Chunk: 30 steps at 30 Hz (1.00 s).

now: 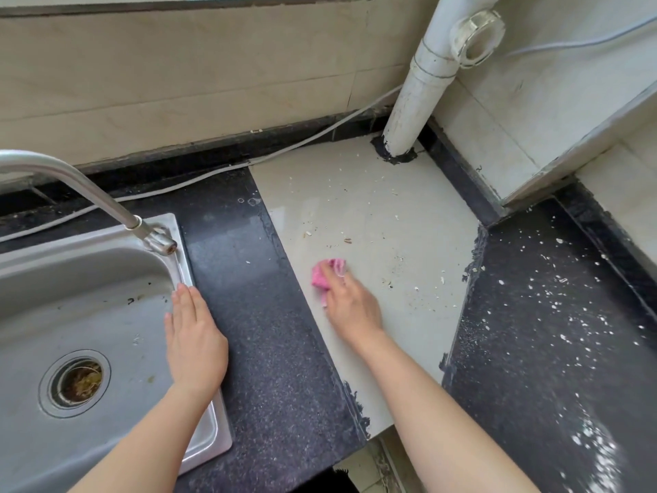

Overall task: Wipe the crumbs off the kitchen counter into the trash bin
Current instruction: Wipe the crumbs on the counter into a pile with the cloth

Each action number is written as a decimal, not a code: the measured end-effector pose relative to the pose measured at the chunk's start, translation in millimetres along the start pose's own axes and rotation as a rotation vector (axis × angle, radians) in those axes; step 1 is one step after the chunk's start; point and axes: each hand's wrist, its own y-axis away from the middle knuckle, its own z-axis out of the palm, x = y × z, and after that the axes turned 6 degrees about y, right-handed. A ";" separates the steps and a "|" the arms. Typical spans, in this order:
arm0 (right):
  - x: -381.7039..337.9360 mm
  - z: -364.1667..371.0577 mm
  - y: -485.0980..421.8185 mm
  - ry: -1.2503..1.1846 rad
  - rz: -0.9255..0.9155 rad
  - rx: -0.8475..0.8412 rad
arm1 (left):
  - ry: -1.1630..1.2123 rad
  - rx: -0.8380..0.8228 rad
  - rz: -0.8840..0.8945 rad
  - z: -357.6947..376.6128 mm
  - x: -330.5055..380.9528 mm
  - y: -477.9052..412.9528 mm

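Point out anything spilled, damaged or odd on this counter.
White crumbs lie scattered over the black speckled counter on the right, fewer on the beige tile slab. The slab's dark sealant edges look ragged and smeared.

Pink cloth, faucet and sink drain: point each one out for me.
pink cloth (320,277), head view, on its exposed left fold.
faucet (101,198), head view, on the middle of the sloping spout.
sink drain (75,383), head view, on the strainer's centre.

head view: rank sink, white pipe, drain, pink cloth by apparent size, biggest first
1. sink
2. white pipe
3. drain
4. pink cloth; the right hand covers part of it, so its full size is unsure, but what shows looks smallest.
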 end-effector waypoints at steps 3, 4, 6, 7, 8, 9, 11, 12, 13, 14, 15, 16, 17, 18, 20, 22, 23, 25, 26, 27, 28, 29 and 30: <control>51.7 -11.1 11.1 -0.030 0.293 0.023 | 0.019 0.013 -0.004 1.8 2.4 1.9; 70.4 -16.6 15.7 -0.014 0.370 0.029 | 0.028 0.015 -0.007 1.0 3.5 1.5; 101.8 -29.3 22.2 0.027 0.472 0.076 | 0.032 0.015 -0.005 -0.9 3.8 0.0; 111.4 -34.8 22.8 0.018 0.504 0.110 | 0.032 0.013 -0.006 -2.1 4.0 -1.0; 114.2 -40.2 21.5 -0.003 0.509 0.141 | 0.034 0.014 -0.011 -3.6 4.5 -1.4; 110.2 -43.9 17.0 -0.037 0.485 0.166 | 0.038 0.016 -0.015 -5.1 5.0 -2.5; 80.3 -48.6 6.9 -0.129 0.350 0.175 | 0.053 0.026 -0.019 -8.1 5.6 -4.5; 56.0 -48.0 2.4 -0.174 0.253 0.153 | 0.059 0.038 -0.014 -9.5 4.7 -6.3; 29.2 -44.4 -1.5 -0.204 0.150 0.116 | 0.060 0.049 -0.004 -10.0 2.8 -8.7; 1.9 -37.8 -5.7 -0.216 0.042 0.064 | 0.059 0.057 0.009 -10.1 0.1 -11.3; -23.6 -28.7 -9.6 -0.214 -0.073 0.014 | 0.059 0.065 0.019 -8.6 -3.1 -13.7; -48.3 -18.6 -15.0 -0.204 -0.184 -0.032 | 0.053 0.078 0.027 -7.9 -7.1 -16.9; -68.0 -8.5 -19.8 -0.177 -0.280 -0.066 | 0.044 0.092 0.041 -7.3 -9.4 -18.2; -85.0 -0.3 -25.1 -0.150 -0.353 -0.090 | 0.037 0.107 0.061 -6.7 -10.9 -19.0; -107.0 8.8 -39.0 -0.119 -0.422 -0.094 | 0.049 0.143 0.088 -7.4 -11.8 -19.1; -115.3 14.3 -61.0 -0.088 -0.395 -0.037 | 0.066 0.191 0.090 -5.1 -14.0 -22.2; -111.1 14.3 -71.4 -0.061 -0.355 0.000 | 0.073 0.213 0.094 -3.1 -13.0 -22.0; -95.4 11.6 -90.2 -0.028 -0.242 0.066 | 0.071 0.217 0.106 2.5 -15.3 -20.9; -84.9 8.3 -95.6 -0.023 -0.187 0.100 | 0.064 0.205 0.113 4.9 -15.9 -19.8; -74.5 6.4 -97.7 -0.031 -0.149 0.132 | 0.059 0.192 0.122 6.0 -16.3 -19.5; -61.8 6.4 -98.7 -0.025 -0.115 0.160 | 0.057 0.187 0.135 6.2 -16.7 -20.3; -50.3 4.0 -100.9 -0.076 -0.032 0.182 | 0.056 0.183 0.157 4.8 -17.0 -23.9; -38.4 0.4 -102.7 -0.114 0.073 0.191 | 0.049 0.177 0.195 3.4 -16.6 -28.1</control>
